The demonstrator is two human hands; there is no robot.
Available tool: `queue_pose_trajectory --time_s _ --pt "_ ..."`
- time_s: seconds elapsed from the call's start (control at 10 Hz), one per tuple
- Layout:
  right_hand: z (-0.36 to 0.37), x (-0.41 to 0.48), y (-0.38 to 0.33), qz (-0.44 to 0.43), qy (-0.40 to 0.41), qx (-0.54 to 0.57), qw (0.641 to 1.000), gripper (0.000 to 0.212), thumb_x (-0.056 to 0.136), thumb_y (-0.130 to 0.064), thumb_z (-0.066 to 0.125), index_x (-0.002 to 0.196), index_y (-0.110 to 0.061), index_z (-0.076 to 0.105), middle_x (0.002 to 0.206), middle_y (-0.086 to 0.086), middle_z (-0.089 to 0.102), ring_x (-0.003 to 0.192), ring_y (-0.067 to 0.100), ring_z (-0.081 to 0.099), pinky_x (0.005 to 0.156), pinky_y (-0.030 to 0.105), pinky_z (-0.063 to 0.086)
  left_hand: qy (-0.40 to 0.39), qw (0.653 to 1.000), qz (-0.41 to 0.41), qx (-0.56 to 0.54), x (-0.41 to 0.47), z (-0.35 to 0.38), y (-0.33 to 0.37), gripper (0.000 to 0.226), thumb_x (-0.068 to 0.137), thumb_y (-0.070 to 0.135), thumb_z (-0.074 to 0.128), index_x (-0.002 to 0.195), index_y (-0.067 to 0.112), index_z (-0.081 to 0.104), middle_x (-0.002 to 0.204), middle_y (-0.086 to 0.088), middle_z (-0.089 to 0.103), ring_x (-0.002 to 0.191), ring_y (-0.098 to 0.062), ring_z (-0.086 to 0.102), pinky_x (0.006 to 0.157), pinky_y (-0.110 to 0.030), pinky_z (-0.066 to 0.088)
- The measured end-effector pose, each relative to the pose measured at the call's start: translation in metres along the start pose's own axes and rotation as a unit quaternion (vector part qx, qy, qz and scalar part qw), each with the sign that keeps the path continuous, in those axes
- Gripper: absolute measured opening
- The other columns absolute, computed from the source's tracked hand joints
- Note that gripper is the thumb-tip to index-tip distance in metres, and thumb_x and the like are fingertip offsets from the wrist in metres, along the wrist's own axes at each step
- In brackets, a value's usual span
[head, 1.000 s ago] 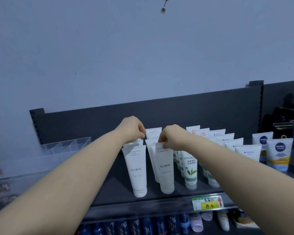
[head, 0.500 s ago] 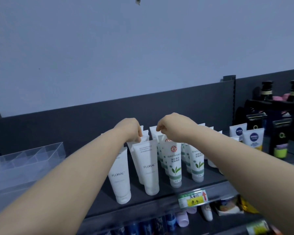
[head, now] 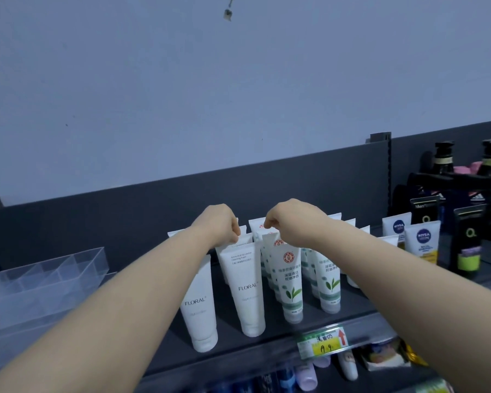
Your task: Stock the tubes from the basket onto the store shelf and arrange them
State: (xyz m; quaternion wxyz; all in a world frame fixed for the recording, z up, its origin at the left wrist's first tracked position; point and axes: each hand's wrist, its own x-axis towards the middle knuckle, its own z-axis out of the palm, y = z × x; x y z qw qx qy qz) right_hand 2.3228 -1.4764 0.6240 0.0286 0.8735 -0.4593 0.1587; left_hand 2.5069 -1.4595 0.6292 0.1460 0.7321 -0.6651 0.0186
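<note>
Head view: left hand (head: 220,222) fingers curled, pinching the top edge of a FLORAL tube (head: 245,287) directly below them. Right hand (head: 292,222) fingers curled, pinching a green-leaf tube (head: 288,282) top beneath them. Both tubes stand upright on the shelf (head: 238,344).

1. Two bare arms w/ no sleeves showing anywhere.
2. Left hand (head: 220,222): no ring, no glove, no watch.
3. Right hand (head: 291,222): bare too, nothing on the wrist.
4. Both forearms look smooth & plain.
</note>
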Motion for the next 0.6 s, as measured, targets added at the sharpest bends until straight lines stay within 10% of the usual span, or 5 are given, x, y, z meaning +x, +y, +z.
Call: queue_pose_trajectory --time_s 0.6 --pt "0.002 -0.064 0.036 -0.019 0.081 0.038 0.996 0.05 0.084 -0.001 0.045 0.125 -0.026 0.058 0.122 0.001 0.061 0.11 0.025 0.058 0.069 0.031 0.042 0.159 0.984 0.0 -0.085 -0.078 -0.017 0.089 0.02 0.089 0.021 0.063 0.107 0.017 0.071 0.11 0.004 0.069 0.099 -0.014 0.064 0.088 -0.029 0.05"
